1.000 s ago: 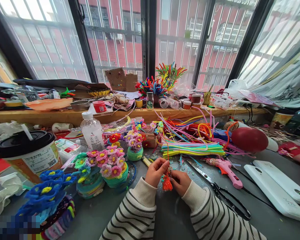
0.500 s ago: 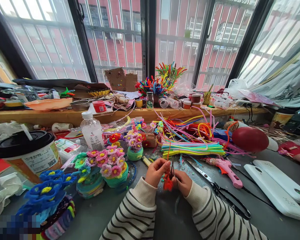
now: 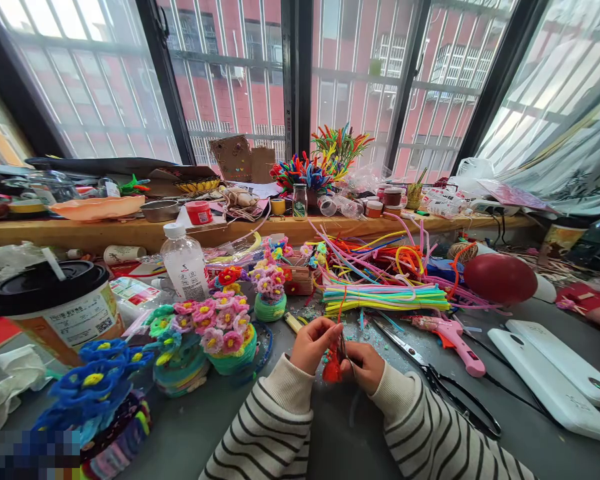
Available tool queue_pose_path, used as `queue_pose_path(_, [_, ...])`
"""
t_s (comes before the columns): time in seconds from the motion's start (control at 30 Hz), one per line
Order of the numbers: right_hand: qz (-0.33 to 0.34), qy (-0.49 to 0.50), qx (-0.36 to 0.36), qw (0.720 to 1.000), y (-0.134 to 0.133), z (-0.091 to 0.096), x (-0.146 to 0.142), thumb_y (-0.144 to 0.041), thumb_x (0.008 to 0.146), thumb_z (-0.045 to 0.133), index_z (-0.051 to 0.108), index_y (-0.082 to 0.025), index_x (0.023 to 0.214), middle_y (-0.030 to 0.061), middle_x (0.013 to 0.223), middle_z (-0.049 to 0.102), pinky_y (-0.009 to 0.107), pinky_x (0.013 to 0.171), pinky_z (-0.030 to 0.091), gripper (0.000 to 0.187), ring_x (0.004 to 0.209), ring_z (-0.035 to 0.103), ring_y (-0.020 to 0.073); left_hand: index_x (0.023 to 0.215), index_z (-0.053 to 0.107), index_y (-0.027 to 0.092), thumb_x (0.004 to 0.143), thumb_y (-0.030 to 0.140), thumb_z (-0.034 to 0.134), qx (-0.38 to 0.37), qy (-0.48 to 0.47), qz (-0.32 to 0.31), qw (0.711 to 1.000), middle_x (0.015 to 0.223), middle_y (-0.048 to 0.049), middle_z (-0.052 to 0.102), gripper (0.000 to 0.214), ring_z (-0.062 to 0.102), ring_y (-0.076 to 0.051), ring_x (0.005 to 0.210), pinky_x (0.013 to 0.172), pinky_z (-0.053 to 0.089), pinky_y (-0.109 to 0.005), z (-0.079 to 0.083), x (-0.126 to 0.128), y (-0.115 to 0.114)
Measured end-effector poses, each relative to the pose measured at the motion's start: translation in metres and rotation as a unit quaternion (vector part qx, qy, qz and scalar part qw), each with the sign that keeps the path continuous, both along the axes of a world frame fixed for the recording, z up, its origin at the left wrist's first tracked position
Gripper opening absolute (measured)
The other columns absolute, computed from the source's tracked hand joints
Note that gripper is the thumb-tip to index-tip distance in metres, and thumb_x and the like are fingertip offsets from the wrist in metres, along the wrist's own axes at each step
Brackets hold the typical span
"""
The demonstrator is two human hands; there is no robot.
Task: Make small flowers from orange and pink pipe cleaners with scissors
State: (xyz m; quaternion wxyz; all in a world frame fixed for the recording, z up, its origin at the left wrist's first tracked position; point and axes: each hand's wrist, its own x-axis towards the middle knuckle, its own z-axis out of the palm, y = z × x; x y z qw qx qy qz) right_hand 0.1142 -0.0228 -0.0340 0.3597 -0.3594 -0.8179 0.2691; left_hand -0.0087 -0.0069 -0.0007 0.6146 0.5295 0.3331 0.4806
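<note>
Head view, lower centre of the frame. The left hand [image 3: 316,343] and the right hand [image 3: 364,365] meet over the grey table [image 3: 330,440], both closed on a small red pipe-cleaner piece [image 3: 333,370] held between them just above the tabletop. The left fingers [image 3: 333,329] pinch its upper end, where a thin orange stem [image 3: 341,300] rises toward the middle of the frame; the right fingers curl in against its right side, and a thin dark object shows at their tips, too small to identify. The step in hand appears to be shaping or binding the red piece at its stem. Any further turn would call for a firm pinch from the left hand while the right works close to the same spot, since the piece is small and soft. To the right of the hands lie scissors [image 3: 430,373] and a pink glue gun [image 3: 453,337]; above them, a bundle of straight pipe cleaners [image 3: 385,297]; to the left, pots of finished pipe-cleaner flowers [image 3: 225,337] — none touched by either hand.
</note>
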Motion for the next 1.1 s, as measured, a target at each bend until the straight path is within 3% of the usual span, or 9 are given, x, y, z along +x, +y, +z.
queue_pose_path(0.4, [-0.055, -0.027, -0.023, 0.998, 0.0027, -0.002, 0.0004, -0.064, 0.064, 0.018, 0.036, -0.015, 0.041, -0.0026, 0.041, 0.032, 0.02, 0.04, 0.023, 0.057, 0.04, 0.031, 0.0075, 0.052, 0.043, 0.013, 0.058, 0.035, 0.055, -0.005, -0.007, 0.012, 1.0, 0.043, 0.0061, 0.043, 0.026, 0.038, -0.003, 0.04, 0.043, 0.03, -0.017, -0.0005, 0.0001, 0.0])
queue_pose_path(0.7, [-0.001, 0.023, -0.083, 0.996, 0.0, -0.0042, -0.0011, -0.066, 0.063, 0.013, 0.036, -0.016, 0.045, -0.0016, 0.044, 0.034, 0.021, 0.039, 0.024, 0.059, 0.042, 0.031, 0.0078, 0.053, 0.042, 0.013, 0.058, 0.034, 0.054, 0.003, 0.006, 0.001, 1.0, 0.044, 0.006, 0.042, 0.025, 0.037, -0.004, 0.041, 0.043, 0.03, -0.017, -0.0001, 0.0002, -0.0007])
queue_pose_path(0.93, [-0.015, 0.04, -0.098, 0.994, 0.0007, -0.0024, -0.0019, -0.068, 0.062, 0.012, 0.03, -0.016, 0.044, -0.0035, 0.042, 0.028, 0.021, 0.037, 0.021, 0.057, 0.04, 0.026, 0.0064, 0.055, 0.042, 0.014, 0.06, 0.036, 0.053, 0.018, 0.038, -0.018, 0.999, 0.045, 0.0055, 0.041, 0.025, 0.037, -0.005, 0.043, 0.045, 0.03, -0.019, -0.0072, 0.0002, 0.0017])
queue_pose_path(1.1, [-0.012, 0.069, -0.154, 0.986, 0.0035, -0.0097, -0.0002, -0.068, 0.061, 0.016, 0.029, -0.017, 0.044, -0.0043, 0.041, 0.025, 0.021, 0.035, 0.017, 0.056, 0.038, 0.022, 0.0057, 0.055, 0.042, 0.014, 0.06, 0.037, 0.052, 0.025, 0.058, -0.008, 0.998, 0.045, 0.0055, 0.04, 0.026, 0.037, -0.005, 0.043, 0.045, 0.03, -0.019, -0.0068, 0.0007, 0.001])
